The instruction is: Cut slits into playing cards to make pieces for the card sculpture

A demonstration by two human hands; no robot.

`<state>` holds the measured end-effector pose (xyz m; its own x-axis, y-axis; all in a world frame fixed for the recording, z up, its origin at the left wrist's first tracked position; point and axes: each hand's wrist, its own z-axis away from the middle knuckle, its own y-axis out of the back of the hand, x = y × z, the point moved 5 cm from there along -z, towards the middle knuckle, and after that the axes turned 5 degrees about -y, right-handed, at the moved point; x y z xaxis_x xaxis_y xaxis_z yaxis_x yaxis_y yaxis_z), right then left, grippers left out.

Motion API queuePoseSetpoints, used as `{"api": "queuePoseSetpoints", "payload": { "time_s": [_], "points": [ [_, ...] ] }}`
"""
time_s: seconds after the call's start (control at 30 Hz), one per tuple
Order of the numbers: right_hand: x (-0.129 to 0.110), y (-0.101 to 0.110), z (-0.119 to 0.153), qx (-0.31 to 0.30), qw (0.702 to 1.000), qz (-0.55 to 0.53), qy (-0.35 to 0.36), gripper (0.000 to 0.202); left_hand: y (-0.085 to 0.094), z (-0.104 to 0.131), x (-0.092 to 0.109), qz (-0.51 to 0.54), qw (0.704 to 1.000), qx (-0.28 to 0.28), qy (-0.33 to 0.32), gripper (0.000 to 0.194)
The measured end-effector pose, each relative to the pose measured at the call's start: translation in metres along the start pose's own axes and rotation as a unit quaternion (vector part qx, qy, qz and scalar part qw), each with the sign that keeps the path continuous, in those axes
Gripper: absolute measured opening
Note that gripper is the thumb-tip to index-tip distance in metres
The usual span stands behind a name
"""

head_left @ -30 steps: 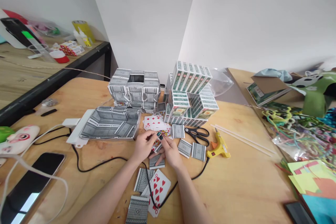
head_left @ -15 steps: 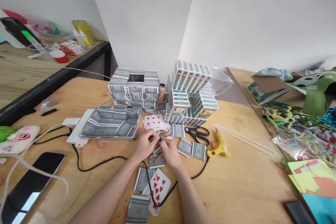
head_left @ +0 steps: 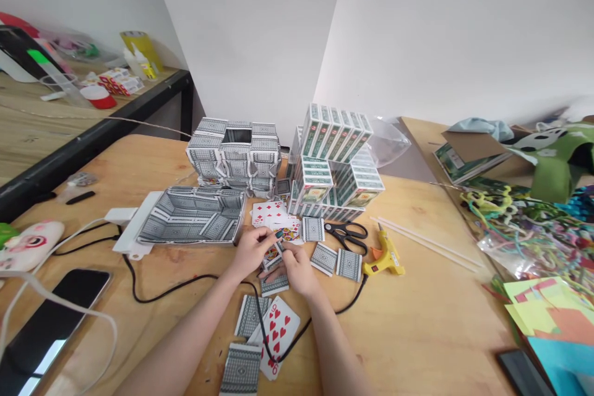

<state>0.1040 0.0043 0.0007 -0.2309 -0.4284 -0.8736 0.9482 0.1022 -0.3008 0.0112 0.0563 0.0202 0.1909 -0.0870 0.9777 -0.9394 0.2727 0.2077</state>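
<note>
My left hand [head_left: 253, 252] and my right hand [head_left: 297, 266] meet over the middle of the table, both closed on one playing card [head_left: 273, 255] whose grey patterned back shows between the fingers. Part of that card is hidden by my hands. Just beyond them lie face-up cards [head_left: 269, 213], a diamond card on top. Folded grey-backed cards lie around: one [head_left: 313, 229] beyond my right hand, two more [head_left: 323, 258] to its right, others [head_left: 253, 315] nearer me. A nine of hearts [head_left: 279, 334] lies face up near my forearms.
Black scissors [head_left: 346, 235] and a yellow glue gun [head_left: 386, 252] lie at right, the gun's black cord looping beneath my arms. An open tray of cards [head_left: 162, 229] is at left. Behind stand a card-built block [head_left: 204, 158] and stacked card boxes [head_left: 320, 136]. A phone [head_left: 60, 315] lies front left.
The whole view has shifted slightly. Between my hands, more of the card's patterned back shows now, and my fingers have changed position on it.
</note>
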Motion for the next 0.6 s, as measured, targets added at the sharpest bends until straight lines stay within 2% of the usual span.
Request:
{"api": "queuePoseSetpoints", "payload": {
  "time_s": [0.13,0.27,0.37,0.43,0.6],
  "points": [
    [0.003,0.004,-0.003,0.046,0.998,0.014,0.031,0.021,0.004,0.0,-0.008,-0.002,0.998,0.062,-0.005,0.025],
    [-0.005,0.013,-0.001,0.133,0.976,0.118,0.127,0.024,0.009,0.003,-0.007,-0.027,0.99,0.123,-0.059,0.021],
    [-0.017,0.019,0.006,0.179,0.936,0.202,0.225,0.024,0.01,0.008,0.003,-0.064,0.98,0.127,-0.141,0.017],
    [-0.021,0.023,0.01,0.201,0.918,0.218,0.263,0.024,0.01,0.01,0.01,-0.086,0.973,0.115,-0.181,0.016],
    [-0.021,0.037,0.012,0.253,0.904,0.212,0.273,0.022,0.006,0.011,0.018,-0.124,0.963,0.065,-0.232,0.015]
  ]
}}
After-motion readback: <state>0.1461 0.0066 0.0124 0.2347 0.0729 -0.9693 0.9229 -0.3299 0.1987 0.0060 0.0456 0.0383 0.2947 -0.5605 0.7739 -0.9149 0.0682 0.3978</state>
